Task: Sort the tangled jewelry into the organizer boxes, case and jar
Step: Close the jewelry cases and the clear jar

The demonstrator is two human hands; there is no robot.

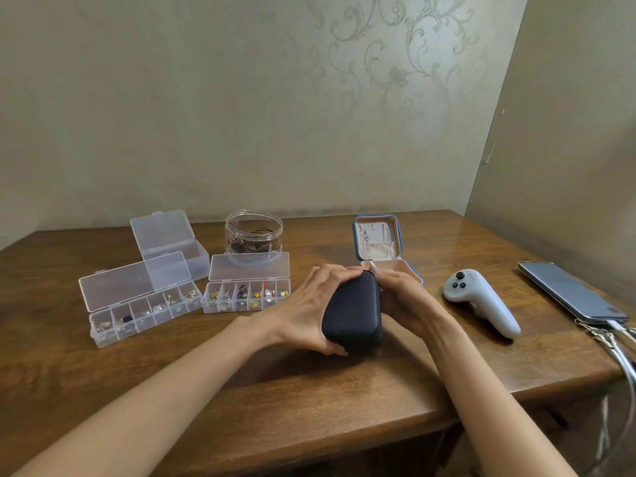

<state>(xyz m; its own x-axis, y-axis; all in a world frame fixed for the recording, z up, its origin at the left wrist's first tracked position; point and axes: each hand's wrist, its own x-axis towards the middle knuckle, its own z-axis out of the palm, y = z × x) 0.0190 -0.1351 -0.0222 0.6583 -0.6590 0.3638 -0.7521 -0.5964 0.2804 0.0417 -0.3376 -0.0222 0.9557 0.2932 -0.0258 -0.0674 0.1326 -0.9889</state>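
Two hands meet on a black case point(354, 311) at the middle of the table point(213, 390). The left hand point(309, 304) grips the case from its left side, fingers curled over the far end and thumb hooked round the near corner. The right hand point(401, 297) holds the right side, fingers bent against the far right edge. It may be pinching a zipper pull there, but that spot is too small to tell. The case points away from the person and shows its closed top.

Just behind the right hand stands a blue case point(378, 242), open, its lid upright with thin silver chains hanging inside. Its base is partly hidden by the fingers.

Left of the hands sit three clear boxes, all with lids raised. The middle organizer point(246, 297) is nearest the left hand, and its compartments hold gold pieces, a dark piece and something red and white. The left organizer point(144, 313) sits further left and holds silver bits and one dark piece. The back box point(179, 249) stands behind it, and what is inside cannot be made out. A jar point(253, 235), lidless, stands behind the middle organizer with a dark and brown tangle at its bottom.

Right of the hands a white controller point(481, 304) lies on the wood. A phone point(571, 290) lies near the right edge with a cord at its near end.
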